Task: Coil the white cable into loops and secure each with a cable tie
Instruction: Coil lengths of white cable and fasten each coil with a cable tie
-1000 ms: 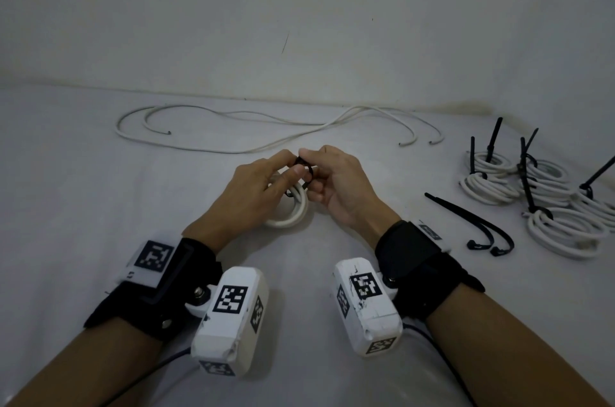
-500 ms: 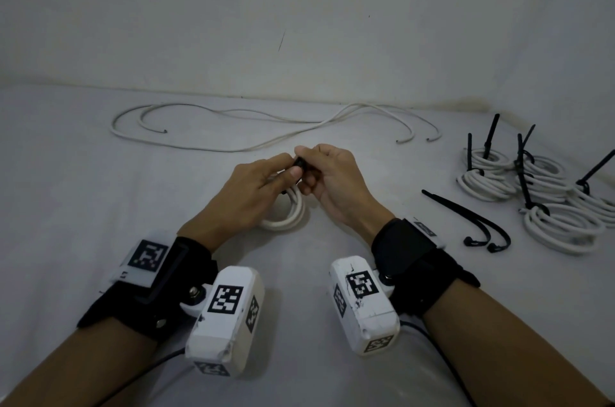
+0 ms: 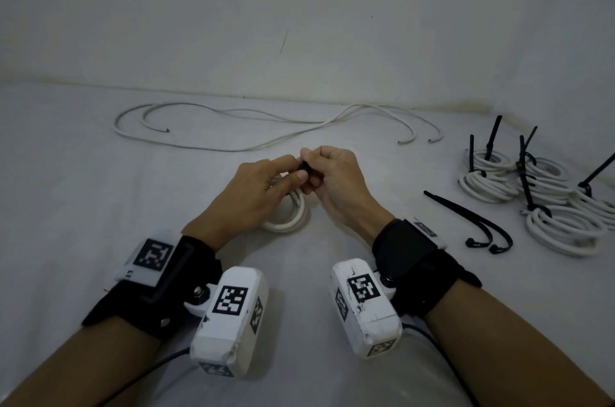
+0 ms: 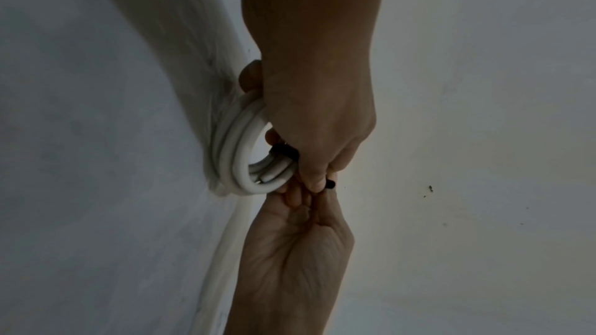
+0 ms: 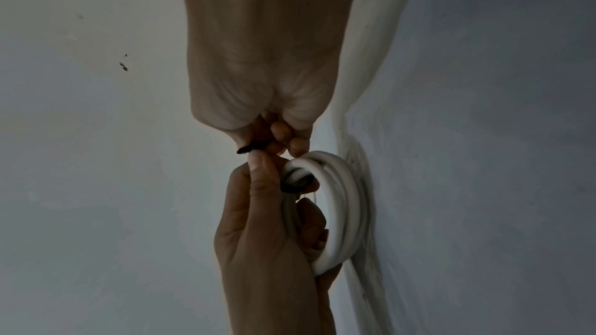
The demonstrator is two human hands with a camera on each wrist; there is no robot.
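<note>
My head camera looks forward and down across the table [image 3: 83,207]. Both wrist cameras sit close, facing each other along the hands. All three share the white coil [image 3: 293,217] between them.

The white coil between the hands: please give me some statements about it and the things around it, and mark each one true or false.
1. The left hand holds the white coil. True.
2. The right hand lies flat and open on the table. False: its fingers pinch the black cable tie above the coil.
3. Two loose black ties lie on the table to the right of the right hand. True.
4. The tied coils are stacked to the left of the hands. False: they lie at the right edge.
5. Uncoiled white cable lies beyond the hands, nearer the wall. True.
</note>
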